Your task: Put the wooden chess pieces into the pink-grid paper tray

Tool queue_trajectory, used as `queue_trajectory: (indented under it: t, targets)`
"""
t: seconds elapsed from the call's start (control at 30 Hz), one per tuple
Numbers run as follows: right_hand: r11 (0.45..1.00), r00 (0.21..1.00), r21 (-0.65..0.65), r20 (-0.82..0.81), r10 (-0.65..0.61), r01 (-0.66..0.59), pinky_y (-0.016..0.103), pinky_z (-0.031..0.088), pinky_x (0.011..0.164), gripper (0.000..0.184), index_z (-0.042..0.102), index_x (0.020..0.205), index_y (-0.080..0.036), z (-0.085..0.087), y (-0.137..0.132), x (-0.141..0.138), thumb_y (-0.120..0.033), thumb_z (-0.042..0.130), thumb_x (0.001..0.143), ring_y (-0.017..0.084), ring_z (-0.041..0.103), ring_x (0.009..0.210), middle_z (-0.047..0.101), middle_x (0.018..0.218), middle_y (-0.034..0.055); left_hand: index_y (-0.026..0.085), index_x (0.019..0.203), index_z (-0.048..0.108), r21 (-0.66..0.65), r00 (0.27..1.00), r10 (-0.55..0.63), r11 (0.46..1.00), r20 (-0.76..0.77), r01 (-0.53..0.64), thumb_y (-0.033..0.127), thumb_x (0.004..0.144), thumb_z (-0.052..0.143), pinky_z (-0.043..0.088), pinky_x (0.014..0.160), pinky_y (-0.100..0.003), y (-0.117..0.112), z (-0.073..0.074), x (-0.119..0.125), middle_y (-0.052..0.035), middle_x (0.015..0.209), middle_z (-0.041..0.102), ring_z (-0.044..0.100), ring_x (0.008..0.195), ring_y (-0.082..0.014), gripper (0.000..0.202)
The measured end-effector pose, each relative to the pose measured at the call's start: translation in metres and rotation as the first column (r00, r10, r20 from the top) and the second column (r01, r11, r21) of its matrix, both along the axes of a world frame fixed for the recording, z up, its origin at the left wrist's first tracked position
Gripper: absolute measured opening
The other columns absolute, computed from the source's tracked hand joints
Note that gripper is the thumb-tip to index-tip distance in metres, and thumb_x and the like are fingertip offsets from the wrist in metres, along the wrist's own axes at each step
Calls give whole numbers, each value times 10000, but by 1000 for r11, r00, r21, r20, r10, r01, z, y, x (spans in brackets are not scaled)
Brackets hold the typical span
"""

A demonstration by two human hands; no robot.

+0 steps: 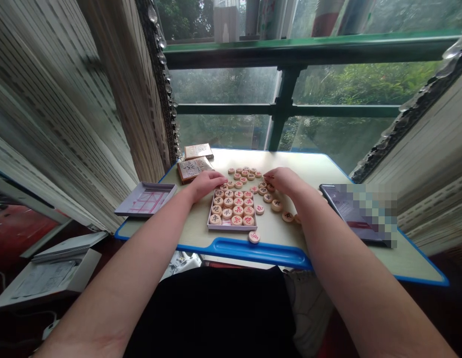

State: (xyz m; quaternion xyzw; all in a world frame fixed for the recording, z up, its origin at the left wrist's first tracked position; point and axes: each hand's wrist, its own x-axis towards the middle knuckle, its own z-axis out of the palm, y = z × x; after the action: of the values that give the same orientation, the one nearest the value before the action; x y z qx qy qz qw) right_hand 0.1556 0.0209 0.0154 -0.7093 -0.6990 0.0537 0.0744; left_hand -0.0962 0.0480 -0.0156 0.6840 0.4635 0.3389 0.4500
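A shallow white box (232, 228) sits on the table, with Chinese chess pieces (238, 210) laid in rows in it, red and black characters facing up. My left hand (207, 183) reaches to the box's far left corner, its fingers closed at a round wooden chess piece (224, 187). Beyond the box's right side, my right hand (283, 180) has its fingers pinched together at a piece among the loose ones, partly hidden by the hand. More loose chess pieces (276, 205) spread behind and to the right of the box. One red-marked piece (254, 237) lies by its front right corner.
An empty box lid (146, 199) rests at the table's left edge. Two small decorated boxes (195, 168) stand at the back left. A dark tablet (352, 214), partly pixelated, lies on the right. The blue tray groove (260, 252) runs along the table's front.
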Motion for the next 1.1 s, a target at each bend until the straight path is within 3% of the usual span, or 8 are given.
queue_trajectory:
  t: [0.27,0.47,0.53,0.63,0.73,0.83,0.97,1.1]
  targets:
    - [998,998,-37,53,-45,48,252,446,813,364,633,1215,-203,4,-1,4,-248,533,868,209,618,979,677,1130,86,148,749,709,-21,1000,-1,1000,17,1,449,614,701,435,719,-289,1,-1,1,-30,742,687,587,729,-162,330]
    - [995,993,-20,73,-93,95,306,449,845,384,620,1215,-139,6,-4,3,-220,575,842,255,594,1031,645,1146,143,151,766,719,17,999,-1,1000,-36,1,461,624,690,439,734,-300,-1,2,1,-46,788,701,597,786,-187,342]
    - [994,994,50,54,-97,94,304,438,873,360,641,1170,-117,11,-9,-1,-237,596,833,246,581,1040,621,1160,155,152,773,722,30,998,-5,1000,-55,7,459,632,681,436,740,-304,-2,2,1,-50,794,702,597,800,-195,340]
    - [952,985,305,-172,22,32,308,452,847,242,700,1012,-122,19,-21,-13,-253,595,838,200,595,932,632,1061,131,149,783,726,52,995,25,998,-98,-20,461,644,665,426,767,-323,-3,3,1,-57,806,705,598,818,-210,347]
    - [913,883,393,-385,268,-106,275,483,729,196,704,949,-156,19,-32,-35,-273,648,803,152,592,813,640,992,93,148,816,729,55,994,8,999,-108,-2,472,642,667,424,784,-338,-4,3,1,-62,839,709,602,842,-225,373]
    - [905,746,378,-542,387,-195,273,482,691,195,705,897,-174,13,-40,-56,-326,672,778,148,603,790,670,910,68,145,788,727,81,995,-11,997,-97,19,473,643,662,429,777,-336,-4,3,1,-57,809,707,602,820,-221,365]
    - [948,571,232,-757,317,-219,258,484,662,252,691,890,-160,9,-47,-67,-372,684,753,143,634,770,702,860,64,149,772,725,96,996,-27,995,-82,35,479,641,658,437,773,-338,-4,3,0,-46,778,702,602,796,-213,361]
    - [965,577,136,-779,244,-223,258,476,609,252,674,828,-160,12,-50,-65,-380,711,712,138,623,700,693,787,50,147,786,715,111,998,-51,992,-47,56,429,635,664,437,809,-344,-3,4,0,-50,818,701,600,837,-214,324]
